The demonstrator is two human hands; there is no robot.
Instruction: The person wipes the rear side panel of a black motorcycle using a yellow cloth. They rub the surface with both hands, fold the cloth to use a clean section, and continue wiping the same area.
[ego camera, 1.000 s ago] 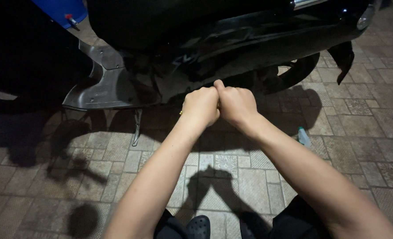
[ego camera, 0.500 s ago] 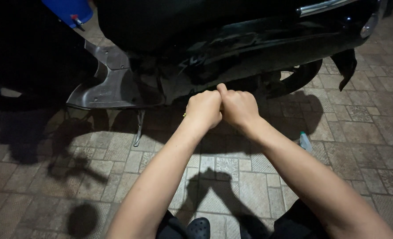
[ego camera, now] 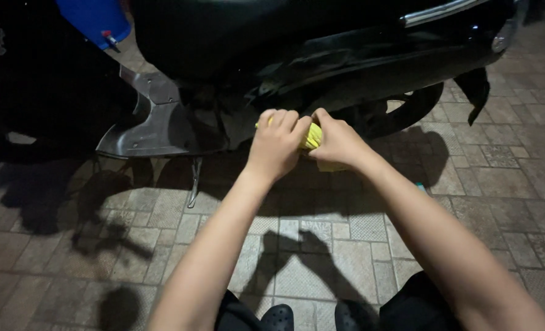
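Both the left hand (ego camera: 277, 142) and the right hand (ego camera: 337, 141) clench one yellow cloth (ego camera: 313, 136) at frame centre (beside the black scooter (ego camera: 321, 55)), which may snag on the dark panels.

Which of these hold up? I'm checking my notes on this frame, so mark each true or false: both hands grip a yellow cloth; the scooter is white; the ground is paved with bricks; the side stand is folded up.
1. Both hands grip a yellow cloth: true. The left hand and right hand close on the yellow cloth.
2. The scooter is white: false, it is black.
3. The ground is brick paving: true.
4. The side stand is folded up: false, it reaches down to the paving.
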